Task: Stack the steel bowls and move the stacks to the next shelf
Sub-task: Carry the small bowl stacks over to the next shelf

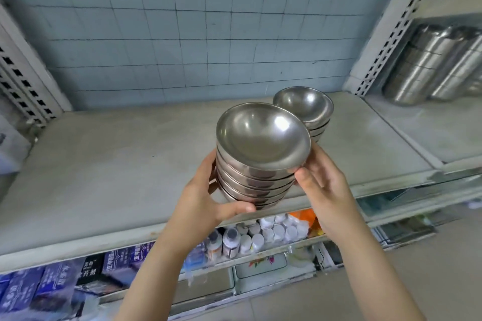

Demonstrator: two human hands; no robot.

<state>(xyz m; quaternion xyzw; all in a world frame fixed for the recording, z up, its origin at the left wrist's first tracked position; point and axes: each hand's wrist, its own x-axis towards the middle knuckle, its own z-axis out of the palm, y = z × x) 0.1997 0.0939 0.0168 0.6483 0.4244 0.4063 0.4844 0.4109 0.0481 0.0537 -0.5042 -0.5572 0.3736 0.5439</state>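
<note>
A stack of several steel bowls [262, 148] is held between both hands above the front part of the grey shelf [109, 164]. My left hand [208, 195] grips the stack's left side, thumb under its base. My right hand [323, 180] grips the right side, thumb against the upper rims. Behind it, a second, shorter stack of steel bowls [303, 105] stands on the same shelf toward the back right.
Steel containers wrapped in plastic [438, 62] lie on the neighbouring shelf to the right, past a slotted upright [391, 34]. Lower shelves hold white bottles [271, 232] and dark boxes [60, 284]. A tiled wall backs the shelf.
</note>
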